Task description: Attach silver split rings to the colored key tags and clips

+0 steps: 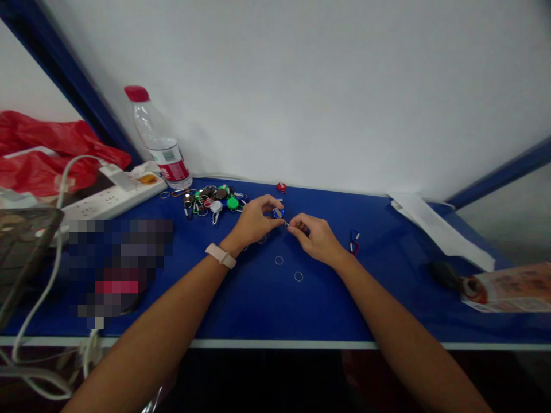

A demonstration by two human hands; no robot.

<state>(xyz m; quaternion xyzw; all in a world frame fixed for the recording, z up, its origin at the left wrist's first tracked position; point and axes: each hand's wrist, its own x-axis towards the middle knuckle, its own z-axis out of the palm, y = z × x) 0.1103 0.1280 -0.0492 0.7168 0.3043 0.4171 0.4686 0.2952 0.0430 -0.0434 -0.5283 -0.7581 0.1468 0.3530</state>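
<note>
My left hand [257,219] grips a blue round badge reel [279,213] between thumb and fingers, and a pale strap circles that wrist. Just to the right, my right hand [313,234] is closed in a pinch at the reel's lower edge. A small shiny bit shows between the fingertips, too small to make out. Two split rings, a nearer one [298,276] and a farther one [279,260], lie in front of the hands. More rings are partly hidden under my left hand. A red reel [281,187] sits behind, near the wall.
Left of my hands is a pile of reels and carabiners [215,201]. Two small carabiners [353,241] lie right. A water bottle [166,149], a power strip [107,199] and a red bag [55,146] stand left. White paper [443,229] and a printed packet [508,288] lie far right.
</note>
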